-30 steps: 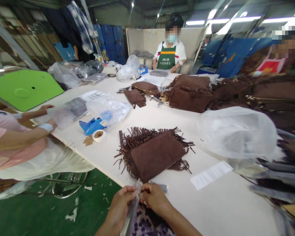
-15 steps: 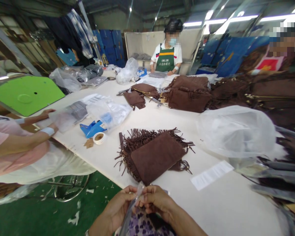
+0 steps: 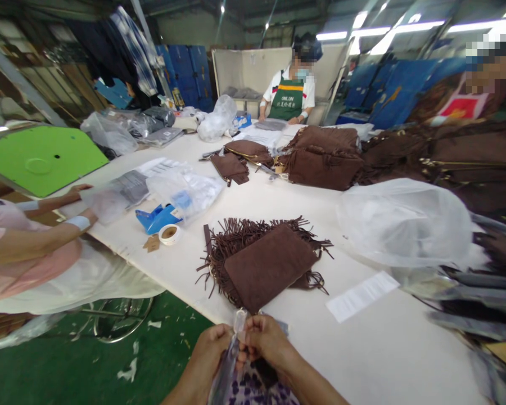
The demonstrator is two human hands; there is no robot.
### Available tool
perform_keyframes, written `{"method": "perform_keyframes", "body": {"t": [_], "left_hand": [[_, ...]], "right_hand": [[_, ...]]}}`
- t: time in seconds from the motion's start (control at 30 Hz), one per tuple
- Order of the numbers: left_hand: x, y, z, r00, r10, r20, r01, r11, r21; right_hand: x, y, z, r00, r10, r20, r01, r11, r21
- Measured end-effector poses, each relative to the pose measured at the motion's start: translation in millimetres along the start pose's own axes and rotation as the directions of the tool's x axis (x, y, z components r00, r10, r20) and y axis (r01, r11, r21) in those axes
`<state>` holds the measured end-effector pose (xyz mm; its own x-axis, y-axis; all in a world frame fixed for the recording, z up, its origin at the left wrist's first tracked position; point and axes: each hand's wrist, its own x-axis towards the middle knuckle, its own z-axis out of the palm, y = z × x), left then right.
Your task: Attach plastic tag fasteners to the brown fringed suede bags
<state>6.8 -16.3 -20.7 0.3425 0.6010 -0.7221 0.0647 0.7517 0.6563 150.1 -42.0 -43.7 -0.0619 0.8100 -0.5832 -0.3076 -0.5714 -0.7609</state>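
Note:
At the near table edge, my left hand [image 3: 211, 357] and my right hand [image 3: 267, 343] are closed, fingertips nearly together, on a narrow clear plastic bag [image 3: 239, 322]. The bag runs down toward my lap on the left. Something dark hangs below my right hand; I cannot make out what it is. Just beyond my fingers a brown fringed handbag [image 3: 272, 264] lies flat, its fringe spread toward the back and left. One corner of it comes close to the plastic. A printed white paper strip [image 3: 362, 296] lies to its right.
A blue tape dispenser [image 3: 158, 218] and a tape roll [image 3: 169, 234] sit left on the white table [image 3: 320, 360]. Stacked brown bags [image 3: 324, 169] and a large clear plastic bag [image 3: 405, 225] occupy the right. Co-workers are at the left, far side and right.
My hands have shifted slightly, and more of the plastic's top end shows above my fingers. The co-worker across the table has leaned to the right with head lowered.

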Motion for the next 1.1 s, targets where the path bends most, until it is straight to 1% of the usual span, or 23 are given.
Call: {"method": "perform_keyframes", "body": {"t": [0.07,0.13,0.2,0.27,0.37,0.43,0.53,0.67,0.73,0.77,0.83,0.9,0.93,1.0,1.1], "left_hand": [[-2.7,0.7,-0.2,0.998,0.064,0.023,-0.064,0.998,0.022],[-5.2,3.1,-0.7,0.992,0.115,0.045,-0.119,0.990,0.082],[-5.7,5.6,-1.5,0.991,0.123,0.060,-0.132,0.975,0.181],[-4.5,7.0,-2.0,0.989,0.129,0.068,-0.143,0.952,0.271],[-1.6,6.9,-1.4,0.989,0.138,0.060,-0.150,0.934,0.325],[0.3,5.7,-0.9,0.992,0.116,0.057,-0.128,0.940,0.316],[2.8,3.9,-1.9,0.993,0.097,0.066,-0.112,0.951,0.289],[3.2,6.8,-4.9,0.995,0.056,0.082,-0.074,0.970,0.230],[1.3,10.7,-5.6,0.992,0.030,0.121,-0.051,0.984,0.170],[0.0,12.5,-5.7,0.988,0.025,0.150,-0.044,0.992,0.120],[-2.2,14.6,-5.7,0.979,0.032,0.200,-0.034,0.999,0.003],[-3.4,13.9,-5.7,0.978,0.041,0.204,-0.024,0.996,-0.086],[-3.6,12.7,-5.9,0.980,0.038,0.195,-0.017,0.994,-0.108],[-3.4,9.3,-6.3,0.985,0.024,0.171,-0.002,0.992,-0.130],[-3.0,5.5,-5.8,0.987,0.033,0.160,-0.010,0.990,-0.144]], "right_hand": [[-0.5,-1.8,0.3,0.999,-0.044,-0.017,0.043,0.998,-0.043],[-1.0,-2.3,0.3,0.997,-0.070,-0.032,0.067,0.995,-0.069],[-2.2,-1.6,0.2,0.994,-0.104,-0.039,0.099,0.989,-0.112],[-4.3,-0.3,0.0,0.988,-0.155,-0.021,0.150,0.976,-0.154],[-7.6,1.0,-1.8,0.978,-0.204,0.042,0.208,0.966,-0.152],[-9.3,0.4,-4.0,0.973,-0.219,0.066,0.227,0.960,-0.165],[-11.8,-4.6,-7.7,0.966,-0.248,0.071,0.258,0.928,-0.270],[-16.3,-14.9,-11.3,0.951,-0.309,0.022,0.278,0.821,-0.499],[-17.0,-15.6,-12.0,0.935,-0.354,-0.010,0.282,0.762,-0.583],[-16.4,-13.8,-11.6,0.930,-0.367,-0.019,0.285,0.754,-0.592],[-13.7,-6.1,-8.9,0.931,-0.362,-0.038,0.290,0.803,-0.521],[-10.5,4.7,-4.1,0.942,-0.331,-0.050,0.292,0.886,-0.361],[-9.4,10.1,-1.6,0.948,-0.312,-0.057,0.284,0.916,-0.282],[-9.6,18.9,2.0,0.956,-0.285,-0.073,0.268,0.946,-0.183],[-15.2,25.4,1.8,0.979,-0.196,-0.063,0.193,0.980,-0.049]]}}
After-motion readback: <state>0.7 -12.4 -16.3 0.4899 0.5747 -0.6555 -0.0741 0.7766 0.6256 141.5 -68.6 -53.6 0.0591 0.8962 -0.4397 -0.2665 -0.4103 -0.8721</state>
